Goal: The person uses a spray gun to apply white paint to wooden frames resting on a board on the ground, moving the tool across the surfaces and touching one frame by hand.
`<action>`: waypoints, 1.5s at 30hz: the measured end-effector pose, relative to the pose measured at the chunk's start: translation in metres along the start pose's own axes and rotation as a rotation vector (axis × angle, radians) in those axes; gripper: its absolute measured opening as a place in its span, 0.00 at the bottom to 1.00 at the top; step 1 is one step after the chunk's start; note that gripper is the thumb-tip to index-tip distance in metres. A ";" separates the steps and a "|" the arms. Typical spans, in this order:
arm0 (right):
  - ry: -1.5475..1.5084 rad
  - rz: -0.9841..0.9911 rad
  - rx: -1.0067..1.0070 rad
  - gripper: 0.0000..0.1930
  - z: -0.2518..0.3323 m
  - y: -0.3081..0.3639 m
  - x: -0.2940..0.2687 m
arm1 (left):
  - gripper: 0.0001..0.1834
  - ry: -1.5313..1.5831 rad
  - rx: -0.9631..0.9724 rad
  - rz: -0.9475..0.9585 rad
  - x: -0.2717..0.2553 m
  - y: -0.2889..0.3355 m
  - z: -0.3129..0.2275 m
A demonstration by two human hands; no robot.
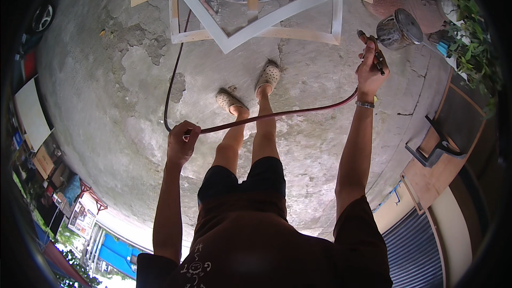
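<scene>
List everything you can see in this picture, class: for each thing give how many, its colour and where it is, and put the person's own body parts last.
Spray gun: one, metal with a silvery cup, upper right, gripped by the right hand.
Hose: one, dark red, running from the spray gun across to the left hand, then looping up toward the frames.
Wooden frames: a stack, pale wood and white, top centre on the ground.
Concrete ground: grey, patchy, filling the middle.
Potted plants: green, right edge.
Roller shutter: one, grey-blue, lower right.
Bracelet: one, silvery, on the right wrist.
Clogs: two, beige, on the feet, centre.
Left hand: closed around the hose.
Right hand: closed on the spray gun.
</scene>
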State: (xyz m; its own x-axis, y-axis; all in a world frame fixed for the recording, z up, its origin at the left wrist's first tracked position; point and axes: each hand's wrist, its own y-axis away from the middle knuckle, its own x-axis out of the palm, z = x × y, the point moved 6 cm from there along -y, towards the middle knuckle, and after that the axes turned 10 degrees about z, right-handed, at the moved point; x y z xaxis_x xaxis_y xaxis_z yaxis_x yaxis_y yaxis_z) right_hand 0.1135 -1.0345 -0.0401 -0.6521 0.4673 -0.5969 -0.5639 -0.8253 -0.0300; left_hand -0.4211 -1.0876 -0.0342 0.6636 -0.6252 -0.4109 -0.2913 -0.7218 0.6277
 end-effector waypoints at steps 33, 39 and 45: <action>-0.078 0.234 0.200 0.21 0.049 0.110 0.052 | 0.22 -0.139 0.047 -0.085 -0.090 -0.008 0.050; -0.007 0.328 0.143 0.15 0.095 0.181 0.102 | 0.23 -0.145 0.072 -0.108 -0.125 0.016 0.093; -0.201 0.500 0.148 0.08 0.140 0.235 0.144 | 0.23 -0.226 0.076 -0.141 -0.155 0.031 0.131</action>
State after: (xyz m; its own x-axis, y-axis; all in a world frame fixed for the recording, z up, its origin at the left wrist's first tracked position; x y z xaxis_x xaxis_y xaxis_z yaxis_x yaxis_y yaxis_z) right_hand -0.1838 -1.1163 -0.0209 -0.9341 0.0932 -0.3448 -0.2166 -0.9154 0.3394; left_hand -0.6233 -1.0526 -0.0379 0.5331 -0.5612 -0.6331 -0.2637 -0.8213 0.5059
